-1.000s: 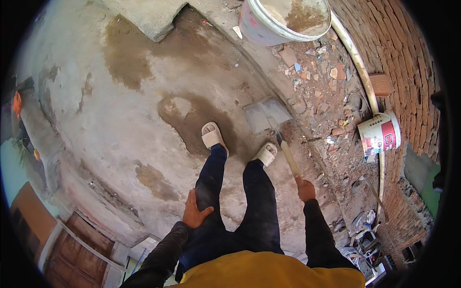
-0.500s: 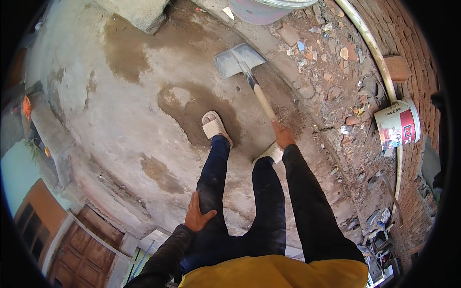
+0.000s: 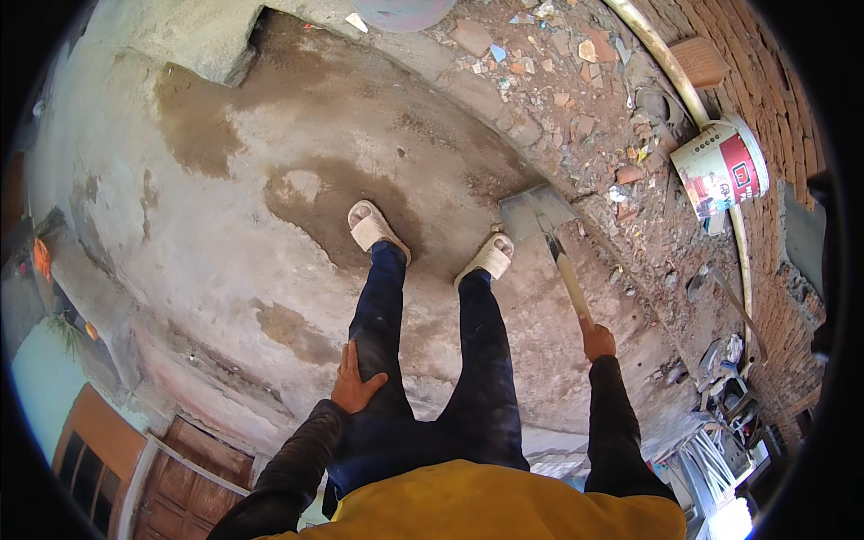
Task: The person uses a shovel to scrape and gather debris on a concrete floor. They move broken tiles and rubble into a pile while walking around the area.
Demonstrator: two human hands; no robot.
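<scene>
My left hand (image 3: 358,381) rests on my left thigh in the dark trousers (image 3: 376,315), its fingers laid out along the cloth. My right hand (image 3: 598,342) is closed round the wooden handle of a shovel (image 3: 570,281), out to the right of my right leg. The grey metal shovel blade (image 3: 531,211) lies on the stained concrete, just past my right sandal (image 3: 486,261), beside a low concrete edge.
A strip of rubble (image 3: 612,135) runs along a brick wall (image 3: 774,135) with a pale pipe (image 3: 664,56) and a white-red bucket (image 3: 715,166). A concrete block (image 3: 180,31) is at upper left, a wooden door (image 3: 184,477) at lower left, piled junk (image 3: 724,414) at lower right.
The shovel swung forward half a second ago and is now back down to the right, near my right foot, with my right hand. The surroundings have shifted in view; my left hand stays on my thigh.
</scene>
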